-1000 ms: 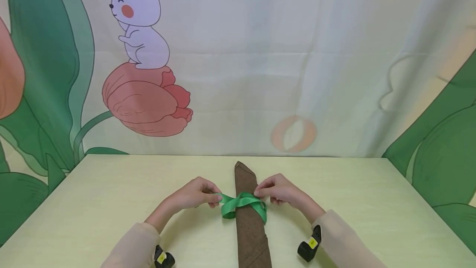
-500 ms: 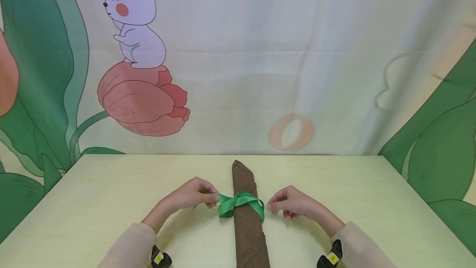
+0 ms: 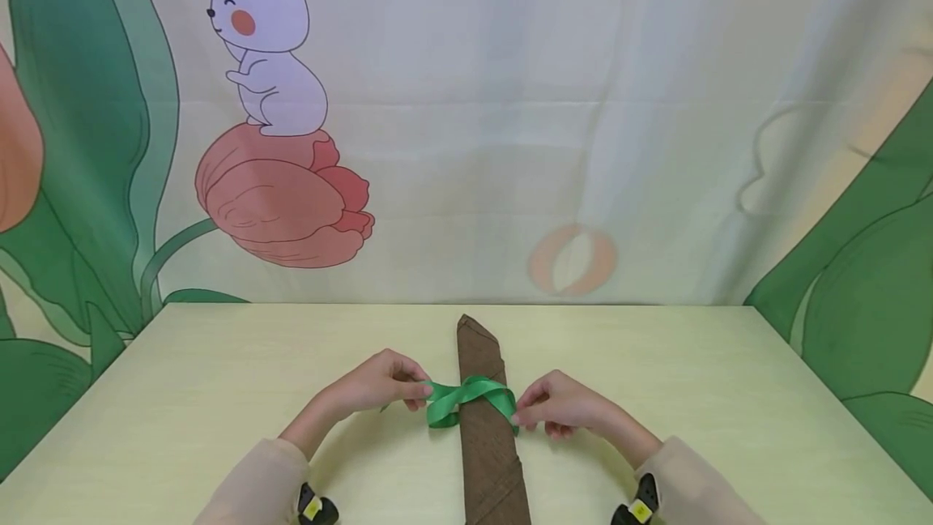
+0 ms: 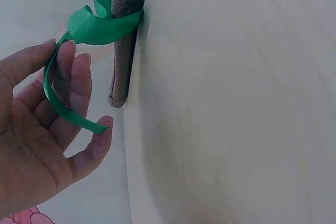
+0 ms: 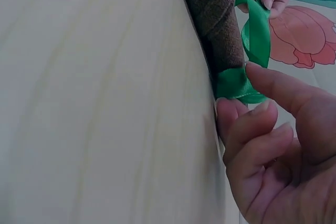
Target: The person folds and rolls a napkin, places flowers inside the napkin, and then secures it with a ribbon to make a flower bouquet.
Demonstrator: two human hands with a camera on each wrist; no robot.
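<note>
A long rolled brown cloth [image 3: 488, 452] lies lengthwise on the table. Around its upper part runs a green ribbon [image 3: 477, 389], crossed over itself on top, with a loose loop on the left. My left hand [image 3: 382, 381] pinches one ribbon end between thumb and forefinger; in the left wrist view the short tail of the ribbon [image 4: 68, 114] curls down across the fingers. On the cloth's other side, my right hand [image 3: 564, 403] pinches the ribbon at the roll's right edge. The right wrist view has thumb and forefinger either side of the green band [image 5: 231, 82].
The pale table [image 3: 255, 371] extends to both sides of the cloth. Behind its far edge hangs a printed curtain [image 3: 452, 144] with a rabbit and flowers. A small black camera [image 3: 636, 505] is worn on the right wrist, another [image 3: 317, 506] on the left.
My right hand let go of the ribbon near the crossing, drew back to the right, then came in lower and took the ribbon at the roll's edge. The left hand kept its pinch, nearly still.
</note>
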